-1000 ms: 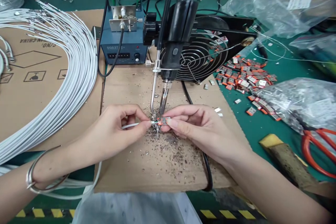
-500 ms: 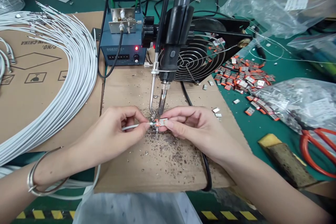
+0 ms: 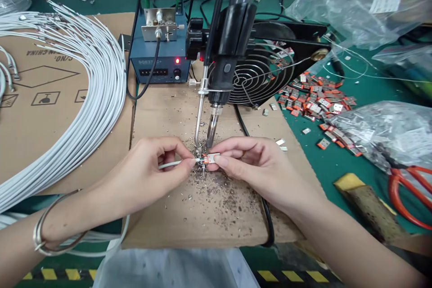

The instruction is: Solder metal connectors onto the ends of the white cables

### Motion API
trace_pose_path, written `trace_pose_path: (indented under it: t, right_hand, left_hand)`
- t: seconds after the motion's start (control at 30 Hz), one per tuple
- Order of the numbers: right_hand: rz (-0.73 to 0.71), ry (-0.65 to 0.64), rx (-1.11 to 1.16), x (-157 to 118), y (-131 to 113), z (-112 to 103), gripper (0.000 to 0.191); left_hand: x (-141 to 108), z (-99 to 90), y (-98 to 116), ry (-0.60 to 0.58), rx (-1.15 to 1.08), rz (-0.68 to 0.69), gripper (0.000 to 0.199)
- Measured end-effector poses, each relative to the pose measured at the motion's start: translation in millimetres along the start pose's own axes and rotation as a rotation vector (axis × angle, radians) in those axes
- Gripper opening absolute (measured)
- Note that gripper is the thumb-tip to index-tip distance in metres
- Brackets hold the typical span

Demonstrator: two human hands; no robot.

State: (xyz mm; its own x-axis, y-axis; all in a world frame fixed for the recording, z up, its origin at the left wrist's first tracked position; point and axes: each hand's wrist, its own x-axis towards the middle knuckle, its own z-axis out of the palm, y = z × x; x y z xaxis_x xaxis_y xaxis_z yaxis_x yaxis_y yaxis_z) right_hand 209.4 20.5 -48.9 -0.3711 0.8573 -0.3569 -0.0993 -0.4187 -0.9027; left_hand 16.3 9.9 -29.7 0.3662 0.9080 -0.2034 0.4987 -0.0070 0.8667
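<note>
While a green surface (image 3: 308, 155) spreads beneath everything, flat cardboard (image 3: 162, 220) covers its middle and left, dark specks scattered under the soldering iron (image 3: 227, 72). A looped bundle of white cables (image 3: 113, 90) lies at left; a heap of orange-and-silver connectors (image 3: 317, 99), plastic bags (image 3: 391, 126) and red-handled scissors (image 3: 393, 189) lie at right. A round-grilled fan (image 3: 249, 83) stands behind the iron, and yellow-and-black stripes (image 3: 292, 276) show past the near edge.

The blue control box (image 3: 160, 65) bears lettering starting "SQE37", the rest unclear, near a lit red lamp. Upside-down print on the left cardboard shows "CHINA" and "C/NO:"; the bag label is unreadable.

The left hand (image 3: 158, 166), wrist low, has its grip pinched on a white cable (image 3: 170, 164). The right hand (image 3: 256, 162), reaching inward, pinches a metal connector (image 3: 213, 158) at the cable's end, just beside the iron's tip.
</note>
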Motion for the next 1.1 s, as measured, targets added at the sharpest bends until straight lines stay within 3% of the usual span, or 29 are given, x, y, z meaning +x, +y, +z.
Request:
trace_pose_path:
  t: [0.5, 1.1]
  right_hand:
    - [0.004, 0.033, -0.016, 0.3, -3.2, 3.0, 0.005]
    - [-0.001, 0.01, -0.026, -1.9, -2.4, 1.2, 0.005]
  left_hand:
    - [2.8, -2.5, 5.2, -0.007, 0.054, -0.058, 0.012]
    - [2.1, -2.4, 5.3, -0.002, 0.028, -0.011, 0.014]
